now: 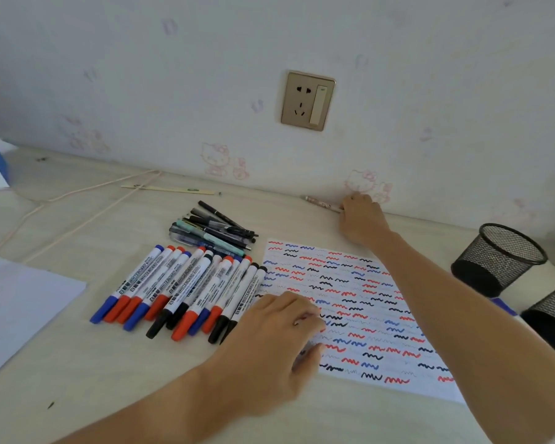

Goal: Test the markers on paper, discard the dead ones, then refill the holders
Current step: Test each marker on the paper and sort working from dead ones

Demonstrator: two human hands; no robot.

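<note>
The fingers of the right hand are curling down around the end of a pink pen that is lying along the foot of the wall, beyond the far edge of the test paper; the grip looks closed on the pen, though the fingertips themselves are hidden behind the knuckles. The left hand is resting on the near left corner of the test paper, its fingers bent and loosely spread, pressing on the sheet and holding nothing that can be made out. The test paper is lying flat on the desk, filled with short red, blue and black squiggles. Just beside the paper's left edge, the whiteboard markers are lying in a tight slanted row, capped in blue, red and black, the nearest ones touching the paper. Beyond the markers, off the paper's far left corner, a pile of thin pens is sitting. To the right of the paper, two black mesh holders are lying tipped on their sides. Well to the left of the paper, a blank white sheet is lying on the desk.
</note>
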